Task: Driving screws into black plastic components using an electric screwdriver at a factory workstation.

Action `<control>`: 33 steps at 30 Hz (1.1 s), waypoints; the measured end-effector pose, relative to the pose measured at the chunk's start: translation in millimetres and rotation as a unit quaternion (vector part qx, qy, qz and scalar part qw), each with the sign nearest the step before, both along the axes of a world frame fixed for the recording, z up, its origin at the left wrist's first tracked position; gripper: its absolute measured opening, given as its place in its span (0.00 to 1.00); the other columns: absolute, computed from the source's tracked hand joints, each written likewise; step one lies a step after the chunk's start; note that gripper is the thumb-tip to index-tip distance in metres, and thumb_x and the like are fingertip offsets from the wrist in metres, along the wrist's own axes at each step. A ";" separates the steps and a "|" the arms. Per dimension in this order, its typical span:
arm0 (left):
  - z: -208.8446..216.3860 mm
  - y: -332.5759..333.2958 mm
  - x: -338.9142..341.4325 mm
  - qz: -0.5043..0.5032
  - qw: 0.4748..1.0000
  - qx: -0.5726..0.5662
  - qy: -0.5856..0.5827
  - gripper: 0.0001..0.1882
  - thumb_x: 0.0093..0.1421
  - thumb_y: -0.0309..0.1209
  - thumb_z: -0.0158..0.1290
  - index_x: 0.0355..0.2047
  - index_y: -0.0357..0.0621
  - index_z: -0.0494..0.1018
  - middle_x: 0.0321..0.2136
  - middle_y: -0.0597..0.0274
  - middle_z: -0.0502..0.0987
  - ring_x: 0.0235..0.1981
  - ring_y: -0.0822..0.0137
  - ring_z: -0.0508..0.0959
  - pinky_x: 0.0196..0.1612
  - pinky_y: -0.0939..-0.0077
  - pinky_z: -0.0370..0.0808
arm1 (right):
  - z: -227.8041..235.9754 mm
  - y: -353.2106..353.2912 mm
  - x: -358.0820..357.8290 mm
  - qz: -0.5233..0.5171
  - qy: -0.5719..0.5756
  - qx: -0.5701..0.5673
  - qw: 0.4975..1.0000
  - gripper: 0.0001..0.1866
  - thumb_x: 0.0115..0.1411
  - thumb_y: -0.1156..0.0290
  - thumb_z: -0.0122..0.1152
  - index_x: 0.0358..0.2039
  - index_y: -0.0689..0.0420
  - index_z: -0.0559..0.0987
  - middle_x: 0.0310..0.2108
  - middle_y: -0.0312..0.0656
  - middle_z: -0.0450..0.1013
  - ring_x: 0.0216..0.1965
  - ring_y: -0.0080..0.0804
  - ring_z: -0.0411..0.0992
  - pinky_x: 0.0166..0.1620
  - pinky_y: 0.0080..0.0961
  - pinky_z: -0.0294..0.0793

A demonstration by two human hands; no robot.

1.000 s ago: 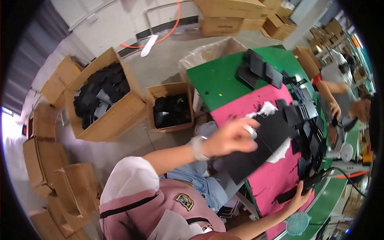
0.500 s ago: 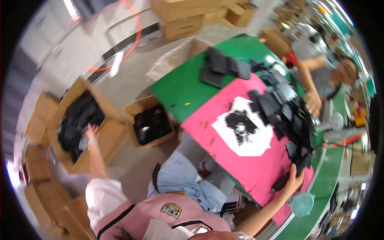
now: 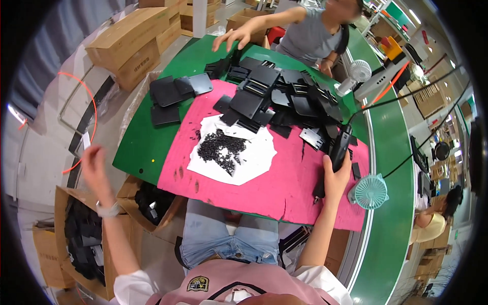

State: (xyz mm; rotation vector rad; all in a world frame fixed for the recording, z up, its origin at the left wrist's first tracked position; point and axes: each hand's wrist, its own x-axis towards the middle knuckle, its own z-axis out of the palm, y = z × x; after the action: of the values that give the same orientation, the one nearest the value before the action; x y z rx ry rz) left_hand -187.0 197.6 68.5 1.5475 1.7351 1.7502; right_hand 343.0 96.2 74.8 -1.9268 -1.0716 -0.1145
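Note:
My right hand (image 3: 337,179) is wrapped round a black corded electric screwdriver (image 3: 341,147) over the right part of the pink mat (image 3: 244,198). Its bit end points down toward me, and a cable leaves its top. Out to the left, my left hand (image 3: 95,170) is raised above the floor beside the table, somewhat blurred, fingers apart and nothing visible in it. A heap of black flat plastic parts (image 3: 249,101) covers the mat's far side. Small black screws (image 3: 218,150) lie scattered on a white sheet (image 3: 254,162) at the mat's middle.
Cartons of black parts (image 3: 84,239) (image 3: 152,203) stand on the floor at left. A co-worker (image 3: 310,40) reaches over the far table edge. A small teal fan (image 3: 370,192) and a white fan (image 3: 358,71) stand at right. More black plates (image 3: 170,94) lie on the green tabletop (image 3: 140,132).
My left hand has come up out of the large carton. My view has turned toward the table. My right hand stays on the screwdriver, and the co-worker's arm now extends across the far edge.

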 end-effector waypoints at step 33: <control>39.9 54.9 274.3 -0.592 0.732 -0.286 -0.177 0.13 0.57 0.32 0.57 0.40 0.46 0.66 0.31 0.71 0.74 0.23 0.84 0.69 0.18 0.88 0.57 | 68.7 25.1 -26.5 0.342 0.057 0.052 0.937 0.13 0.39 0.77 0.66 0.29 0.61 0.78 0.35 0.42 0.73 0.34 0.37 0.73 0.37 0.26 0.73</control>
State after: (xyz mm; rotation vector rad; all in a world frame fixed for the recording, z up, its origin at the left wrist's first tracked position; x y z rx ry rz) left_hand 87.3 252.5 108.5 1.3361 0.6059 0.6544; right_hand 316.5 121.3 143.6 -1.3548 -1.5564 0.3188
